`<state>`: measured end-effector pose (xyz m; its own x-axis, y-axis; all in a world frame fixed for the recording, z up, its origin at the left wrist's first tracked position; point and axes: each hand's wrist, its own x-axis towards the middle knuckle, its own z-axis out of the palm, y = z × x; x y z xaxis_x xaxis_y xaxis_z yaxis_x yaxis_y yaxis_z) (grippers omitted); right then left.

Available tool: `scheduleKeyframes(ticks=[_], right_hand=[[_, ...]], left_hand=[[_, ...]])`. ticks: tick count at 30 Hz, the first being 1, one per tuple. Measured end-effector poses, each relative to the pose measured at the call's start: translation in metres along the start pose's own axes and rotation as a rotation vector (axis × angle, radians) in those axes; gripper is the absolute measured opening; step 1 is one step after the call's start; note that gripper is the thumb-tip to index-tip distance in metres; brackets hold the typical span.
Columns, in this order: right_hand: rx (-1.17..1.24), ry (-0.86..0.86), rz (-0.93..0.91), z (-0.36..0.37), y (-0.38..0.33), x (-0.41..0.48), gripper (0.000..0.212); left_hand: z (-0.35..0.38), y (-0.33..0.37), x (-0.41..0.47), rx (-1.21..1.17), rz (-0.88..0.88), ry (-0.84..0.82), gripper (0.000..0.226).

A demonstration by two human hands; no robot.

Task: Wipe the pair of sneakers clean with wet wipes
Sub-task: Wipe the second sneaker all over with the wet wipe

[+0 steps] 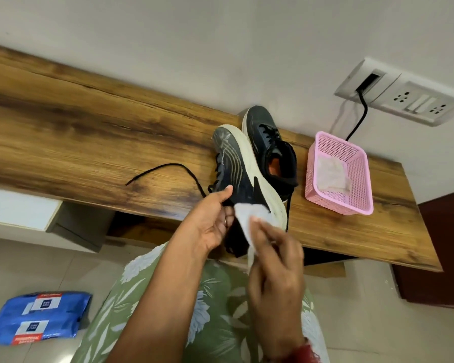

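Sneaker tilts sole-outward in the left hand's grip, steadied on the surface, so the right hand's grip, pinching a wet wipe, can reach its heel side.

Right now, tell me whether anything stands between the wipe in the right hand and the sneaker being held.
Nothing visible does. The right hand holds the wet wipe directly against the tilted sneaker near its heel; the left hand grips it.
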<state>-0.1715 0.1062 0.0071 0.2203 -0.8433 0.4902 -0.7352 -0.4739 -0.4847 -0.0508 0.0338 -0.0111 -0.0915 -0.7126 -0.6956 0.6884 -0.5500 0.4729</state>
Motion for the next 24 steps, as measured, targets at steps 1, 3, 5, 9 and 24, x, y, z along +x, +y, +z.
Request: scheduleKeyframes(ticks=[1, 3, 5, 9, 24], right_hand=[[-0.04, 0.016, -0.003, 0.0, 0.005, 0.007, 0.047], [-0.165, -0.053, -0.029, 0.01, 0.016, 0.013, 0.046], [-0.252, -0.129, -0.096, 0.025, 0.022, 0.0, 0.042], [-0.151, -0.135, -0.035, 0.031, 0.018, -0.029, 0.043], [0.173, -0.05, 0.156, 0.031, 0.023, -0.03, 0.041]], left_hand=[[0.002, -0.001, -0.001, 0.009, 0.001, -0.001, 0.025], [0.004, -0.002, 0.001, -0.006, -0.016, -0.015, 0.029], [0.002, -0.004, 0.001, -0.05, -0.054, -0.028, 0.035], [0.002, -0.006, -0.006, -0.074, -0.107, -0.046, 0.036], [0.001, -0.009, -0.001, 0.009, 0.005, -0.024, 0.031]])
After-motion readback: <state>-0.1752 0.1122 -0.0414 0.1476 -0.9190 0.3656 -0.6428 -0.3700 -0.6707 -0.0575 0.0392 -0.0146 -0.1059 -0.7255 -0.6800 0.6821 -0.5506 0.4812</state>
